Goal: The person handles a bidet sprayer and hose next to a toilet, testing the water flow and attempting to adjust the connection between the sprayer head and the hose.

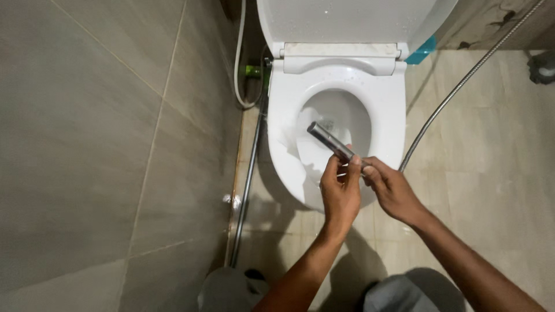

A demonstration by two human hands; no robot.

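two hands grip one sprayer (330,140) over the toilet (277,150) front rim: left hand (341,193) clamped on its rear end, right hand (390,190) pinching beside it. step in hand: aiming the nozzle into the bowl. hose (462,84) trails right; wall (104,144) crowds left; open floor (497,173) right

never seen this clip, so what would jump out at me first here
The white toilet fills the upper middle, lid up and seat down. Over its front rim, the left hand and right hand both grip a slim metal spray wand that slants up and left over the bowl. A metal hose runs from the hands toward the top right across the beige floor tiles.
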